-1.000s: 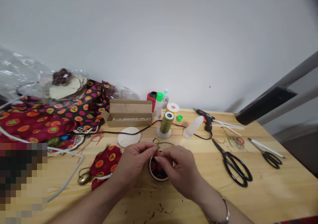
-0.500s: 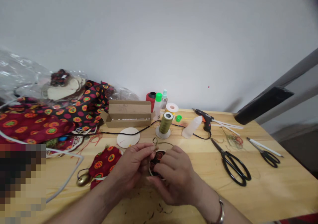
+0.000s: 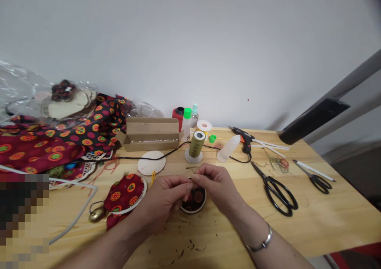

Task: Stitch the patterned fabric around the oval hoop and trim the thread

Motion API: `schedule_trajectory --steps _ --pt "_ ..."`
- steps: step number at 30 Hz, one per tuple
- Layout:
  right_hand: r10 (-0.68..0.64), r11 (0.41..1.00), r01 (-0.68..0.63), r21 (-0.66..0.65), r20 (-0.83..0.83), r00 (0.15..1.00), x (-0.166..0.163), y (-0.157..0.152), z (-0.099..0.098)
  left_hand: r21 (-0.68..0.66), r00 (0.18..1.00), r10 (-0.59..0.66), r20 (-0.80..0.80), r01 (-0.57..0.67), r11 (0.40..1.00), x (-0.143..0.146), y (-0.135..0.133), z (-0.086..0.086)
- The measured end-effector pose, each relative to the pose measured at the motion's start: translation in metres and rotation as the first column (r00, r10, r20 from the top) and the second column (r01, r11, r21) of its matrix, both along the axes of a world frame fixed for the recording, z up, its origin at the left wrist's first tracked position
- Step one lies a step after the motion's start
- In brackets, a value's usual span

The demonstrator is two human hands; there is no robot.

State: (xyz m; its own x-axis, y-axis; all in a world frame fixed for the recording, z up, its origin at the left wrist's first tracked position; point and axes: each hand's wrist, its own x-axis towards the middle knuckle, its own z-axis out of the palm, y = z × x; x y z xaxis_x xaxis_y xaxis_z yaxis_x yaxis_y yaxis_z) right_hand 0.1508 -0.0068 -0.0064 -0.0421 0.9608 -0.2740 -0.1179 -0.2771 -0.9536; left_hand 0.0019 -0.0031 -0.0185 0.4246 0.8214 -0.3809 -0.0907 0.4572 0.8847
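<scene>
My left hand (image 3: 165, 197) and my right hand (image 3: 216, 185) meet over a small round fabric-covered disc (image 3: 195, 199) lying on the wooden table (image 3: 327, 217). Both hands pinch a thin olive thread (image 3: 192, 168) at the disc's upper edge, fingertips nearly touching. The disc has a white rim and a dark red patterned cover. A spool of olive thread (image 3: 196, 145) stands just behind the hands. To the left lies a larger fabric-covered oval (image 3: 126, 189) with a small brass bell (image 3: 97, 215) beside it.
Two black scissors (image 3: 275, 187) (image 3: 317, 179), a glue gun (image 3: 244, 138), glue sticks and a white squeeze bottle (image 3: 228, 149) lie right. An open cardboard box (image 3: 150, 136), small bottles, a wooden disc (image 3: 151, 162) and patterned fabric (image 3: 44, 142) sit behind and left. A white cable (image 3: 77, 213) loops at left.
My right hand has lifted off the disc and now pinches the thread at its top edge next to my left fingers. The view has shifted slightly.
</scene>
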Motion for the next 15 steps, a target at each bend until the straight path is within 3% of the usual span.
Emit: schedule_trajectory --steps 9,15 --pt "0.007 0.999 -0.01 0.051 0.059 0.998 -0.0024 -0.0001 -0.0015 0.162 0.994 -0.083 -0.067 0.093 0.982 -0.0029 0.0018 0.0037" --pt "0.047 0.997 -0.048 0.057 0.021 0.999 -0.0029 -0.0009 -0.0045 0.171 0.995 -0.064 -0.075 0.076 0.982 -0.0016 0.0005 0.0025"
